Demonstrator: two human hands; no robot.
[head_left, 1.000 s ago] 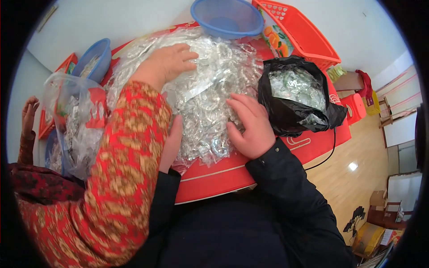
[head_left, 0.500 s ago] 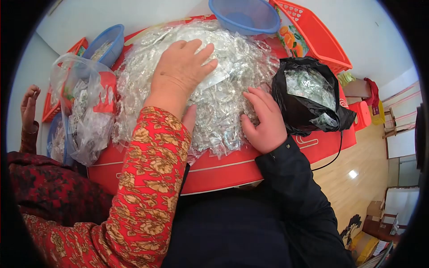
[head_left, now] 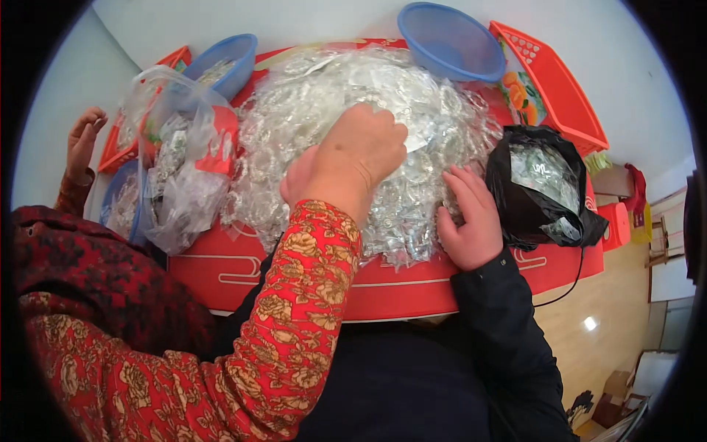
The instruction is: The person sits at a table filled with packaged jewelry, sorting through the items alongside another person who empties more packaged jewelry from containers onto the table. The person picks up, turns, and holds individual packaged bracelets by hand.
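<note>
A wide heap of small clear plastic packets [head_left: 280, 125] covers the middle of the red table [head_left: 398, 298]. My right hand [head_left: 473, 221] rests at the heap's right edge, thumb and fingers apart, holding nothing. Only part of my left hand [head_left: 298, 175] shows on the left of the heap; a co-worker's forearm and hand hide its fingers. The co-worker's hand [head_left: 363, 147], in a red floral sleeve [head_left: 302, 295], is closed over the heap's middle. Just right of my right hand stands an open black bag [head_left: 508, 214] with packets inside.
A blue basin [head_left: 453, 44] and a red basket [head_left: 563, 96] stand at the back. On the left are a clear bag [head_left: 177, 191] of packets, a blue bowl [head_left: 236, 66] and another red basket [head_left: 118, 147]. The co-worker's other hand [head_left: 85, 144] is raised at far left.
The view has shifted, so the table appears farther right. The co-worker's spread hand has closed over the heap. My left hand has moved left, behind the co-worker's arm.
</note>
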